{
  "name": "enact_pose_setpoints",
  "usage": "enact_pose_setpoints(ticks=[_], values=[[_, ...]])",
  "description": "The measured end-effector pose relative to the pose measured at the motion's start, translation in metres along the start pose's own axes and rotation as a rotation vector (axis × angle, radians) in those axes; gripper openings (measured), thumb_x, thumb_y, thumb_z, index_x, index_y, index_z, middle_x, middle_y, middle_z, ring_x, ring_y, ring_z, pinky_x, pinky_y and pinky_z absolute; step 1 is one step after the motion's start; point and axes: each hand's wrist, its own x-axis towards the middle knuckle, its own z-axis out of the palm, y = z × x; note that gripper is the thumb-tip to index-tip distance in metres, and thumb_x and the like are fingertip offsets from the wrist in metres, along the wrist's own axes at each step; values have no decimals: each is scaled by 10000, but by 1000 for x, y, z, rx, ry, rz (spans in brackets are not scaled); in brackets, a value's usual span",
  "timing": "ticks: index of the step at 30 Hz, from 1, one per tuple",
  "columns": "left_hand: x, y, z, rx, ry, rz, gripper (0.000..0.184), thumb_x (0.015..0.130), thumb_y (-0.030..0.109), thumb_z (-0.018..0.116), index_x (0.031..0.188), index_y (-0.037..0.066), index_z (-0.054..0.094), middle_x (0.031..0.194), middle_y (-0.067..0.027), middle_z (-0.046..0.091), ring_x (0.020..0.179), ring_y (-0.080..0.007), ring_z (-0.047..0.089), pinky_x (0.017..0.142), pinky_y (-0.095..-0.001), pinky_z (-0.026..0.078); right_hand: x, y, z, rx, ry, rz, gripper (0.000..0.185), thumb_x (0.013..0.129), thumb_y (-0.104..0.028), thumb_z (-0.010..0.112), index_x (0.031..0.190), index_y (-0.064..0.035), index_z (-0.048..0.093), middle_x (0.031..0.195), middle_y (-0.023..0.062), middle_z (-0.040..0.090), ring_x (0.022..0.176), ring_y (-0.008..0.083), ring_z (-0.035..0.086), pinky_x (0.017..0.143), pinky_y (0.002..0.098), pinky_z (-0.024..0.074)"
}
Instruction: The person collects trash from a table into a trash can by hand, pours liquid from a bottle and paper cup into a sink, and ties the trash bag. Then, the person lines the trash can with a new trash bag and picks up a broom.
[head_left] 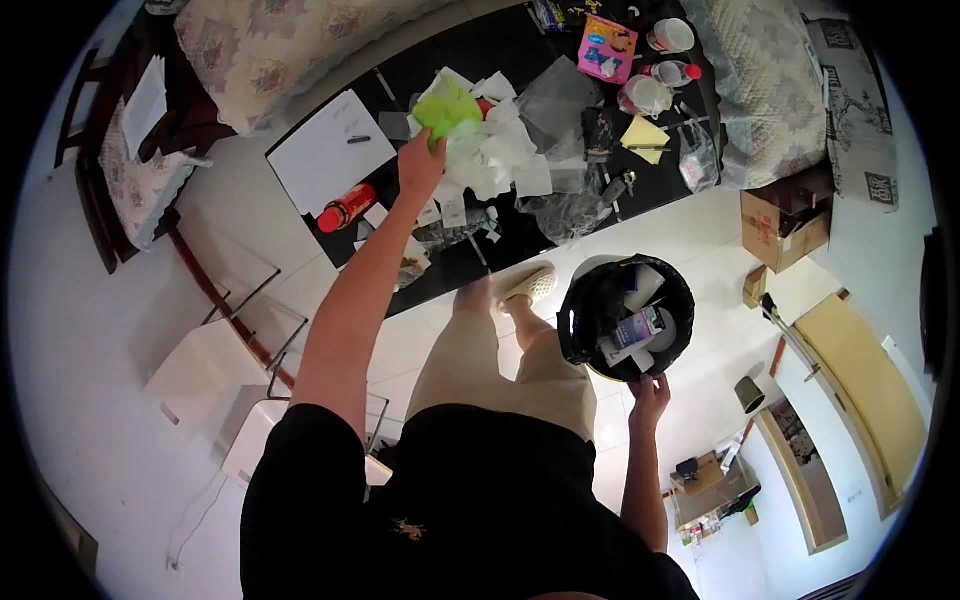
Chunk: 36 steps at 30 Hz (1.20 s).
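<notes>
My left hand point(420, 165) reaches over the black table and is closed on a crumpled green wrapper point(447, 108). Beneath and beside the wrapper lies a pile of white crumpled tissues point(500, 155). At the lower right, my right hand point(649, 398) grips the rim of a round bin with a black liner point(575, 325). Inside the bin are a purple and white package point(638, 328) and several white pieces of waste.
On the table point(460, 265) are a white sheet point(330, 155) with a pen, a red bottle point(347, 208), clear plastic bags point(560, 105), a pink packet point(606, 48), cups point(670, 36) and yellow paper point(645, 138). White chairs point(205, 370) stand left; a cardboard box point(765, 232) sits right.
</notes>
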Motion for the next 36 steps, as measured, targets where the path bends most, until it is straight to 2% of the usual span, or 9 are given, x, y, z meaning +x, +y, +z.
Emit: enact_pose_setpoints(ticks=[7, 10, 13, 20, 23, 27, 28, 32, 36], values=[[121, 60, 23, 43, 110, 348, 435, 903, 308, 725, 1186, -16, 661, 950, -202, 728, 876, -345, 717, 784, -435, 561, 12, -55, 11, 5, -14, -43, 78, 923, 27, 547, 997, 3, 546, 940, 158, 702, 874, 209, 717, 872, 390, 627], [121, 51, 45, -20, 123, 300, 453, 891, 330, 738, 1203, 9, 664, 987, -186, 734, 946, -345, 706, 830, -444, 558, 11, -57, 2, -23, -6, -54, 93, 920, 29, 553, 1010, 6, 547, 944, 153, 703, 865, 205, 716, 871, 378, 624], [93, 23, 56, 28, -200, -16, 585, 849, 382, 758, 1303, 47, 605, 1229, -180, 671, 1092, -351, 664, 916, -450, 550, 32, -69, 8, -42, -27, -40, 96, 916, 27, 558, 1009, 3, 547, 944, 147, 703, 864, 199, 711, 876, 374, 620], [-2, 24, 86, 634, -434, 246, 1117, 709, 438, 889, 1585, 480, 199, 1707, -73, 80, 1441, -460, 348, 879, -660, 553, 59, -61, -12, -166, -74, 11, 97, 947, 3, 578, 1043, -7, 565, 1000, 150, 704, 895, 214, 714, 858, 358, 615], [-10, 16, 114, 832, -580, 239, 1062, 741, 349, 875, 1580, 466, 233, 1709, -42, 94, 1441, -443, 355, 873, -663, 554, 70, -60, -16, -171, -75, 21, 128, 918, 36, 571, 1033, -16, 559, 973, 123, 708, 904, 177, 695, 839, 349, 597], [-38, -34, 144, 569, -475, 209, 630, 772, 87, 765, 1358, 240, 589, 1541, -55, 412, 1290, -434, 512, 887, -562, 591, 68, -60, -20, -206, -84, 7, 117, 917, 32, 588, 1023, -13, 567, 992, 106, 709, 883, 151, 678, 820, 338, 583], [-43, -34, 140, 481, -386, 211, 454, 747, 34, 747, 1182, 142, 675, 1333, -76, 575, 1180, -388, 591, 910, -495, 580, 71, -58, -25, -224, -98, 14, 103, 917, 30, 591, 1007, -11, 565, 981, 102, 708, 870, 144, 671, 816, 334, 580], [-44, -15, 90, 12, -328, 265, 368, 736, -26, 707, 1085, 83, 676, 1110, -125, 652, 1058, -357, 638, 891, -437, 532, 81, -61, -27, -257, -155, -33, 81, 912, 30, 606, 943, -15, 546, 929, 82, 702, 830, 116, 639, 792, 307, 562], [-55, 28, 25, -231, -233, 141, 387, 749, 16, 808, 1111, 70, 680, 1158, -111, 705, 1046, -302, 694, 904, -362, 531, 103, -62, -27, -257, -198, -83, 138, 899, 32, 631, 861, -30, 514, 778, 35, 657, 754, 73, 584, 744, 266, 525]])
